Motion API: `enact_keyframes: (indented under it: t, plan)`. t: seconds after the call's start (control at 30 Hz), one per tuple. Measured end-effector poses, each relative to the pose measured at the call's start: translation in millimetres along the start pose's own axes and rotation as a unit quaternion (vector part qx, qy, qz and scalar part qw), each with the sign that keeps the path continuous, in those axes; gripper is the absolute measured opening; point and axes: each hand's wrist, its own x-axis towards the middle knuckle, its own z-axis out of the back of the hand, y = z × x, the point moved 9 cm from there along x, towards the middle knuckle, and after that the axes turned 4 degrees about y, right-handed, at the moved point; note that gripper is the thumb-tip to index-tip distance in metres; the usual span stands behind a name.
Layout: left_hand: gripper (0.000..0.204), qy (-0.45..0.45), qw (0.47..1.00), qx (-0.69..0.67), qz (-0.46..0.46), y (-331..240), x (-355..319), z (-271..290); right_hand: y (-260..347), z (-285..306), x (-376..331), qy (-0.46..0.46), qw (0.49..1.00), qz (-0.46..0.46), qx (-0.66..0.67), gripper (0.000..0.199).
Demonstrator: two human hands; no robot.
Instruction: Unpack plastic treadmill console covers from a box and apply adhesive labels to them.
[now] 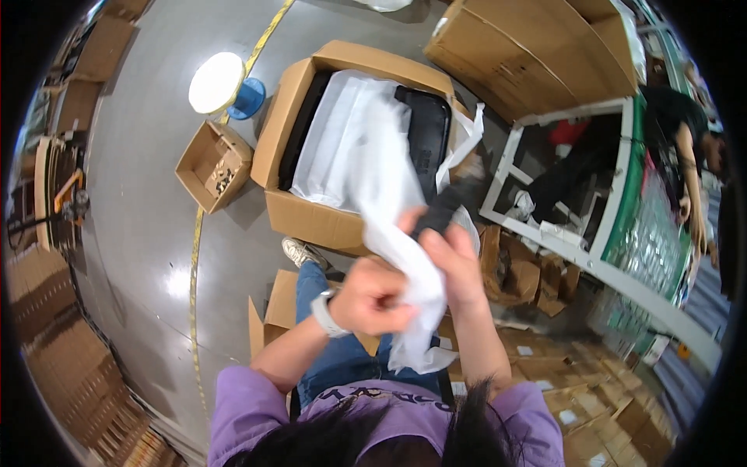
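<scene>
Hands come first here. The left hand (373, 300) is curled tight around a white bag (389, 210), low down, near the bag's loose tail. The right hand (455, 261) grips the same white bag higher up, and a dark thing (436, 216) sits partly in that grip too. I cannot tell what the dark thing is. The bag hangs in the air in front of the person, above their knees, and its top end trails back toward the big open box (327, 140) on the floor.

I think the bag could rip. It looks thin and soft, and both hands pull on it from two spots. The dark thing could also slip out and drop, because the bag looks smooth and slidy.

The bag is crinkly and floppy, with lots of folds. The big box is brown cardboard with stiff flaps that stand open. Inside it lies more white wrap and a flat black thing (424, 136) with round corners. It looks hard and a bit shiny.

A small brown box (212, 165) sits to the left, open, with little bits inside. Near it stands a round white spool (216, 82) with a blue part. The floor (148, 233) is grey, smooth and shiny, with a yellow line (194, 265) across it. The person wears a white wristwatch (327, 314), blue jeans and a purple top.
</scene>
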Motion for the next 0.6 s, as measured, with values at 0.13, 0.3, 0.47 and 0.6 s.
enact_keyframes:
  t: [0.13, 0.3, 0.47, 0.6]
  plan:
    - [0.011, -0.095, 0.983, 0.103, 0.117, 13, -40, 64, -17, 9, 1, -0.089, 0.974, 0.026, -0.205, 0.029]
    - [0.011, -0.173, 0.943, 0.134, 0.250, 45, -109, 114, -22, 59, -68, -0.268, 0.898, 0.122, -0.329, 0.031]
    - [0.013, -0.208, 0.932, 0.037, 0.294, 64, -142, 112, -13, 129, -165, -0.386, 0.893, -0.014, -0.233, 0.024]
    - [0.014, -0.135, 0.923, 0.023, 0.360, 78, -130, 75, 57, 186, -241, -0.518, 0.723, -0.032, -0.455, 0.028]
